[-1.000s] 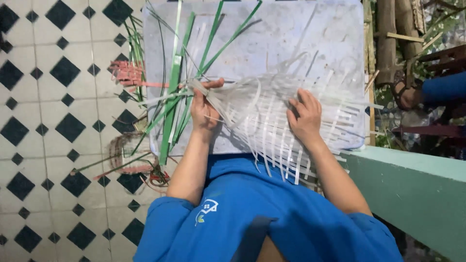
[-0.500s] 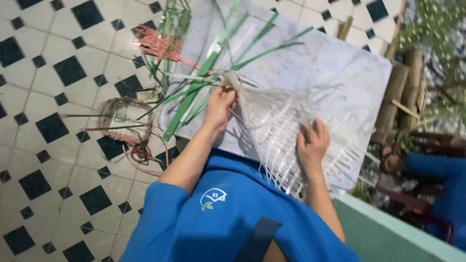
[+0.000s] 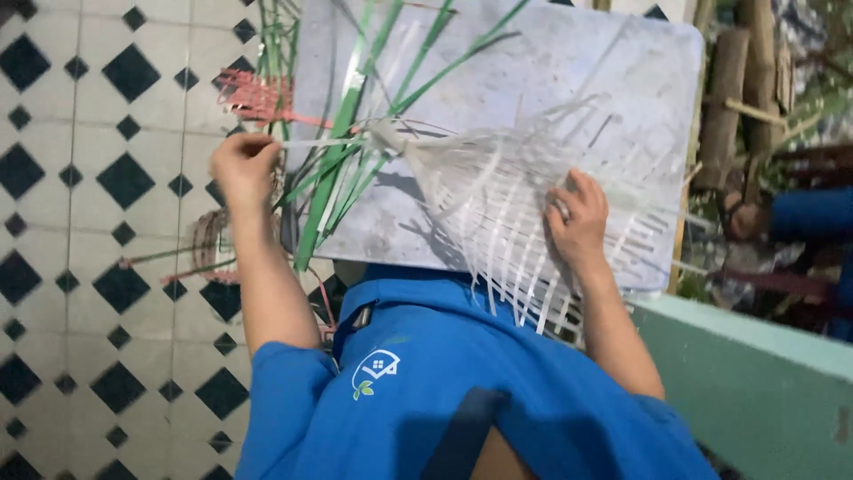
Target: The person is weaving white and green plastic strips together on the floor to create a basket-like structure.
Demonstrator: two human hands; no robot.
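A half-woven piece of white strips (image 3: pixel 498 209) lies on a grey board (image 3: pixel 613 80) in front of me. My left hand (image 3: pixel 242 164) is out past the board's left edge, pinching one white strip (image 3: pixel 315 142) that runs taut back to the weave's corner. My right hand (image 3: pixel 579 220) presses flat on the white weave. Several green strips (image 3: pixel 342 151) fan out from under the weave across the board.
A pink woven piece (image 3: pixel 253 96) lies at the board's left edge on the black-and-white tiled floor (image 3: pixel 89 267). A coil of strips (image 3: pixel 209 244) sits beside my left arm. A green ledge (image 3: pixel 755 373) runs at right; bamboo poles (image 3: pixel 729 89) and another person's blue sleeve (image 3: pixel 813 213) are beyond.
My left hand has moved from the weave's corner out to the left, drawing a white strip with it. My right hand stays on the weave. The view has tilted and shifted.
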